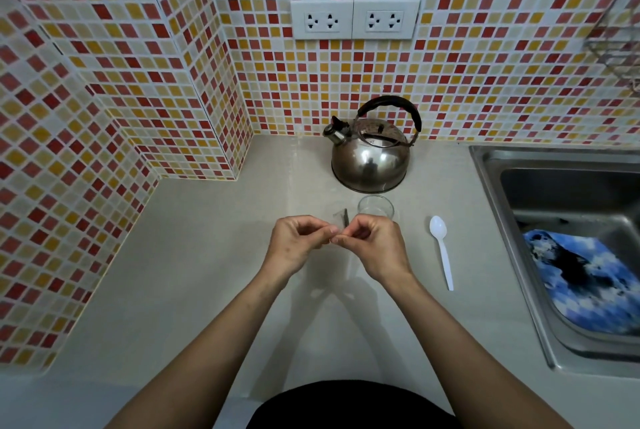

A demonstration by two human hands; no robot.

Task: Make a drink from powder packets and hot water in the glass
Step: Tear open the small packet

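Observation:
A small powder packet [341,218] is pinched between my left hand [299,243] and my right hand [375,245], which meet at their fingertips above the counter; only its upper end shows past my fingers. Just behind my hands stands a clear glass [375,208], upright, and it looks to hold nothing. A steel kettle [370,160] with a black handle sits farther back near the wall. A white plastic spoon [441,248] lies on the counter to the right of my right hand.
A steel sink [498,179] sits at the right with a blue and white cloth [585,283] in its basin. Tiled walls close in the back and left of the grey counter [194,255]. Two wall sockets [353,19] are above the kettle.

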